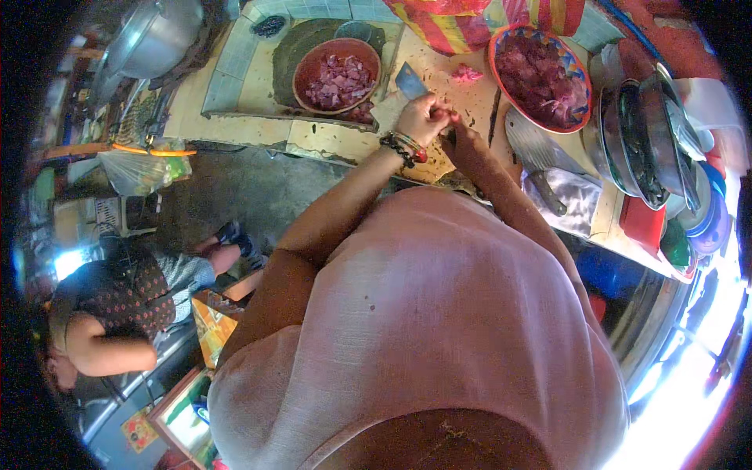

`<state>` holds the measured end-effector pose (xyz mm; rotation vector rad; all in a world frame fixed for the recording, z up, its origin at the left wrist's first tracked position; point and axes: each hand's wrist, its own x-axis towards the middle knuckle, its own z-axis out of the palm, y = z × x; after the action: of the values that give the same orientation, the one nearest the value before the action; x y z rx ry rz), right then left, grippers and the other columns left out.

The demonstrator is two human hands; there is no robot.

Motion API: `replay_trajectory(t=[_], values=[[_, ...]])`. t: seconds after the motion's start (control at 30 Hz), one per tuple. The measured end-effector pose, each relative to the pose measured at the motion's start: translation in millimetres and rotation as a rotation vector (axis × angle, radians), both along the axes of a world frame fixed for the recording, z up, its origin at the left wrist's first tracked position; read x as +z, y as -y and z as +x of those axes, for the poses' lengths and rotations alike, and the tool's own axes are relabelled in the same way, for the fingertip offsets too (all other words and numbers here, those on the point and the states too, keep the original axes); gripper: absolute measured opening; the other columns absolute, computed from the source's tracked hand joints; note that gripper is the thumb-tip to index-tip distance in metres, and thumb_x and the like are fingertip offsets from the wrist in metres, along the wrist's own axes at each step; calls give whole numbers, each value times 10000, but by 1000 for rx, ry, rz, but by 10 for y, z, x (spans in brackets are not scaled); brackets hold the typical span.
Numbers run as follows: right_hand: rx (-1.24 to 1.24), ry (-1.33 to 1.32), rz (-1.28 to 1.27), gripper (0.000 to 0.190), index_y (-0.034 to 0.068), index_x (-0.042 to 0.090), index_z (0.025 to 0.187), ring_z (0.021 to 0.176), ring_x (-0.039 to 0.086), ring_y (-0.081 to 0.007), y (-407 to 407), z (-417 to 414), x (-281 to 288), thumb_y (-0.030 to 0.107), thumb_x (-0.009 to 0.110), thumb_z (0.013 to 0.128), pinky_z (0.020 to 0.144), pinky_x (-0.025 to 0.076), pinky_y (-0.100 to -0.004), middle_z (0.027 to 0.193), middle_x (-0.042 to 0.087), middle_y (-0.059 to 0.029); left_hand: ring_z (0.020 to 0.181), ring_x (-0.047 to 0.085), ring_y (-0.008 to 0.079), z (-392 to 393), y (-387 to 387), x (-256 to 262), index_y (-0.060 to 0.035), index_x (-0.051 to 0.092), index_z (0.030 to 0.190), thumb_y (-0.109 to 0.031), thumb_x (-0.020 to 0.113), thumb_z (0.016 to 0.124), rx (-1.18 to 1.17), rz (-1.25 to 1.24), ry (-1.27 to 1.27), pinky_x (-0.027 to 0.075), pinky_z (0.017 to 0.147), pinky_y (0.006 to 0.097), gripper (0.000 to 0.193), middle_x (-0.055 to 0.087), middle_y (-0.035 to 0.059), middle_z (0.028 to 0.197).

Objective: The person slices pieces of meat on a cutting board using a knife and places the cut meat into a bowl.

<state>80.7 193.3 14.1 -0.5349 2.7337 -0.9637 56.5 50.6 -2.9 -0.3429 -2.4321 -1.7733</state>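
Observation:
My left hand, with bracelets at the wrist, meets my right hand above a cutting board. Their fingertips touch or nearly touch, and the fingers of both are curled. A wide metal knife blade sticks out beyond my left hand. Its handle is hidden, so I cannot tell which hand has it. Small dark bits lie scattered over the board. A small heap of pink meat is just past my hands. To their left stands a brown bowl of cut meat chunks.
At right, a patterned red-rimmed dish holds meat. Nearby are a second knife, stacked metal pans and a red-and-yellow striped bag. A large metal pot stands far left. Another person is behind at left.

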Motion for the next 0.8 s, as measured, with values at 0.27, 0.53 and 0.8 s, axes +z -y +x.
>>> replay_trajectory(t=[0.27,0.53,0.8], values=[[-97,133,-240,228,31,415,883,527,505,-210,-408,22,253,176,556,778,500,417,-366,633,511,-120,857,575,252,-173,617,373,-12,491,975,-174,456,786,-147,819,753,474,714,337,251,578,111,928],[-298,236,-309,300,1,436,976,474,478,-133,-682,221,567,200,552,784,420,391,-280,610,500,-83,915,547,287,-82,909,306,25,494,1039,-111,425,762,-213,1061,828,425,840,384,316,560,157,991],[-277,181,-263,362,-3,437,1015,441,450,-108,-690,327,294,212,583,763,394,372,-251,575,476,-38,776,577,186,-66,1032,285,12,532,981,47,512,749,-78,878,515,487,722,289,235,579,104,890]])
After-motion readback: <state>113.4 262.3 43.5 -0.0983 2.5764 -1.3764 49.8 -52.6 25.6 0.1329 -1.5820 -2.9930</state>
